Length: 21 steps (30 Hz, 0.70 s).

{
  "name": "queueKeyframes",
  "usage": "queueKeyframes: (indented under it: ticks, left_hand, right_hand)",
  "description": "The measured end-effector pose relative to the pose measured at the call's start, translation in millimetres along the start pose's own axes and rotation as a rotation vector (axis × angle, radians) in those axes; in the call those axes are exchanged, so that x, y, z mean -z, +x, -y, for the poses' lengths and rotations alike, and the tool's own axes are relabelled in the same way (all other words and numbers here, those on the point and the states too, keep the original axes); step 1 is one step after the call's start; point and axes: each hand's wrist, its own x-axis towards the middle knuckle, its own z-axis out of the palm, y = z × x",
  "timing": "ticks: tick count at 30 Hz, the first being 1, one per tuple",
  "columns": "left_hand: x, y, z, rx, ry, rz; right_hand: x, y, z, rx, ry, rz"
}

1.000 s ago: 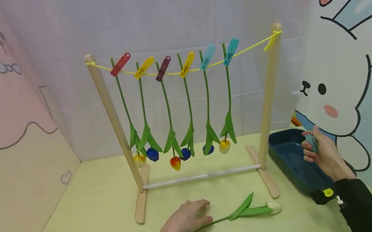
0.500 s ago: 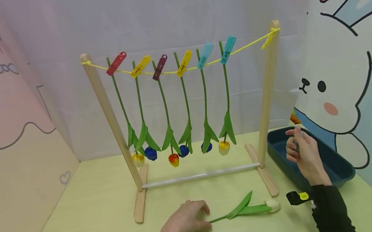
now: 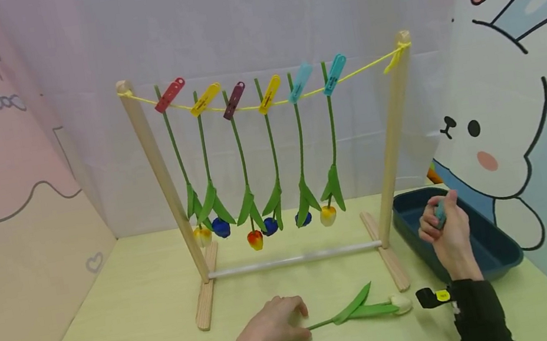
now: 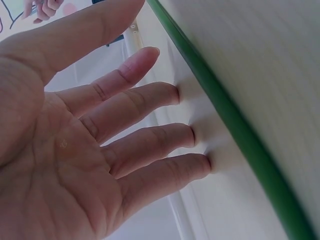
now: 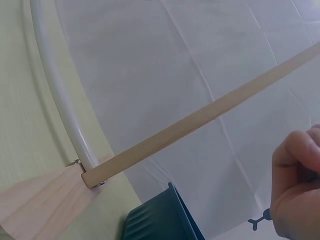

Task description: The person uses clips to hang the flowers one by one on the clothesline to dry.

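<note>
A white tulip [image 3: 401, 303] with green leaves lies on the table, its flower to the right. My left hand [image 3: 272, 327] rests over its stem [image 4: 227, 120]; in the left wrist view the fingers are loosely spread, fingertips at the tabletop beside the stem. The stem's end is hidden under the hand. My right hand [image 3: 450, 232] holds a teal clothespin [image 3: 440, 214] above the dark blue basin [image 3: 505, 259]. In the right wrist view only part of the right hand [image 5: 300, 185] shows, and the clothespin is out of sight.
A wooden stand [image 3: 392, 146] carries a yellow cord [image 3: 367, 67]. Several tulips hang head down from it, each under a clothespin, such as the red clothespin [image 3: 170, 95]. A white bar [image 3: 293, 260] joins the stand's feet. Printed cloths enclose the table.
My right hand has moved left over the basin, still holding the teal clothespin. My left hand and the white tulip have stayed almost in place.
</note>
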Motion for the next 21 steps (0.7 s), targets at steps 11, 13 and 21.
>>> queueKeyframes:
  ticks: [11, 13, 21]
  left_hand:
    - [-1.1, -1.0, 0.5, -0.003, 0.023, -0.006]
    - [-1.0, -0.9, 0.2, -0.005, 0.032, -0.007]
    - [-2.3, 0.4, -0.8, -0.001, 0.036, 0.001]
  right_hand:
    - [-4.7, -4.5, -5.6, 0.003, 0.083, -0.062]
    - [-5.8, -5.1, -6.8, -0.011, 0.067, -0.042]
    - [-7.3, -4.4, -10.0, -0.028, -0.014, 0.003]
